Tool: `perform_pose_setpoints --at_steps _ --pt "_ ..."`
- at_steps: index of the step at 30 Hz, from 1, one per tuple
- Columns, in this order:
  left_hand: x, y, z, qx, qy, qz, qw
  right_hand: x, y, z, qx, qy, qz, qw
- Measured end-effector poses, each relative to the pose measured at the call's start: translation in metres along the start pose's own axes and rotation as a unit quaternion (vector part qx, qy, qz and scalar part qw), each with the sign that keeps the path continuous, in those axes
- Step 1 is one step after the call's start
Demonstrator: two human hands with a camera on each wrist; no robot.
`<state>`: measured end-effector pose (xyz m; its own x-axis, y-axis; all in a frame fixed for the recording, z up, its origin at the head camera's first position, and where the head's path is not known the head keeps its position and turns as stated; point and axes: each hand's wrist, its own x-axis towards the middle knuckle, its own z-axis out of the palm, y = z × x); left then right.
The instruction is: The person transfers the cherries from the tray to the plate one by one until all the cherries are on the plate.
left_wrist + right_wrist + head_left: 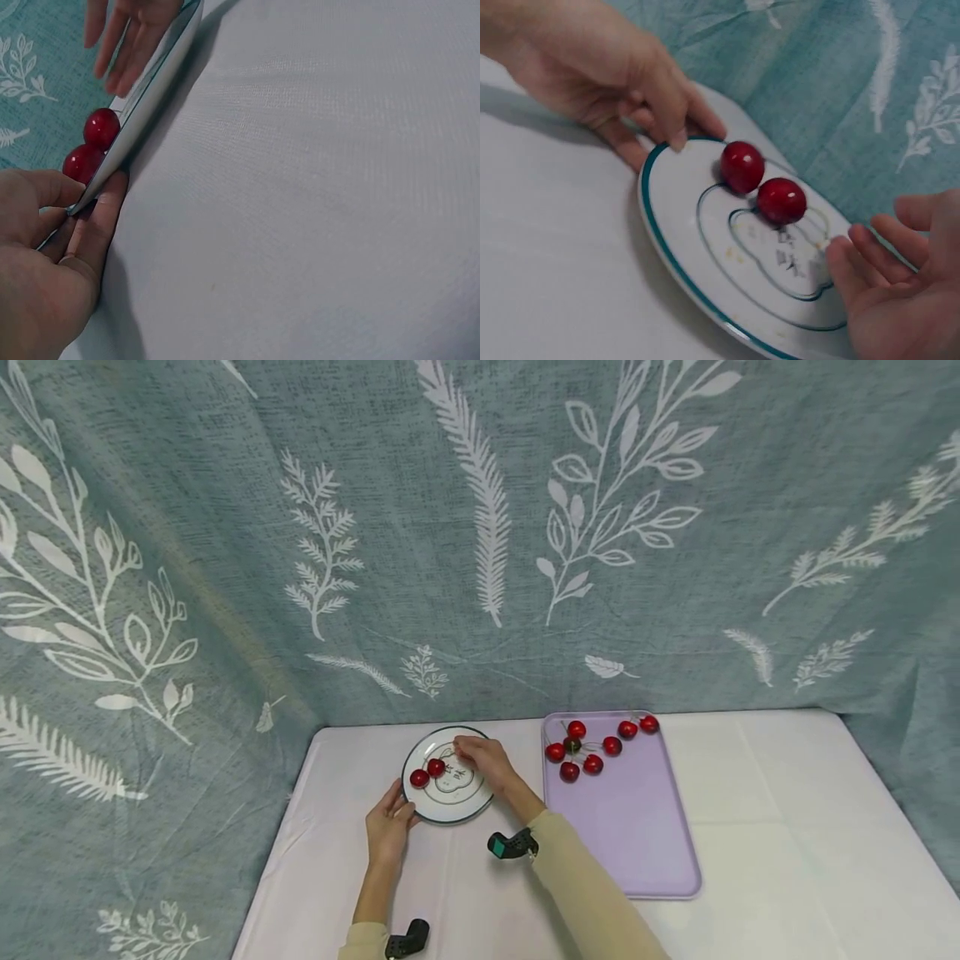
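Note:
My left hand (387, 831) pinches the near-left rim of a round white plate (457, 812) with a dark green edge; in the left wrist view the thumb lies above the rim and the fingers below, and the plate is tilted. Two red cherries (742, 166) lie side by side on the plate, toward the left hand. Over the plate's right side is my right hand (489, 762), its fingers loosely extended. The right wrist view shows nothing held between those fingers (870, 259). A line drawing and dark characters mark the plate's middle.
Right of the plate lies a lilac tray (622, 835). Several red cherries with stems and one darker cherry (572, 745) sit in its far part. White cloth (780, 827) covers the table, and a green leaf-patterned curtain (420, 568) rises behind and at both sides.

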<state>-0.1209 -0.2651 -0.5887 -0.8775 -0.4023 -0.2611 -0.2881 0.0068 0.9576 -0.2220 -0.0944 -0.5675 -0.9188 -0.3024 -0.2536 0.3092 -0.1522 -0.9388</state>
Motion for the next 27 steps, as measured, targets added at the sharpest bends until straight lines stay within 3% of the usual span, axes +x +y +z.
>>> perform_pose_setpoints --at_steps 3,6,16,27 --pt "-0.001 0.002 -0.001 -0.004 0.002 -0.004 1.0 -0.003 -0.006 -0.003 0.04 -0.024 0.005 0.999" --pt "-0.003 0.004 0.0 -0.006 0.005 -0.004 1.0 -0.006 -0.013 -0.008 0.043 -0.044 0.004 0.998" --pt "-0.002 0.005 0.004 -0.005 -0.001 -0.011 0.9999 -0.018 -0.041 -0.033 -0.063 -0.073 -0.029 0.995" --pt "-0.006 0.007 0.009 0.008 0.01 -0.015 0.9998 -0.031 -0.058 -0.079 -0.134 -0.052 -0.086 0.986"
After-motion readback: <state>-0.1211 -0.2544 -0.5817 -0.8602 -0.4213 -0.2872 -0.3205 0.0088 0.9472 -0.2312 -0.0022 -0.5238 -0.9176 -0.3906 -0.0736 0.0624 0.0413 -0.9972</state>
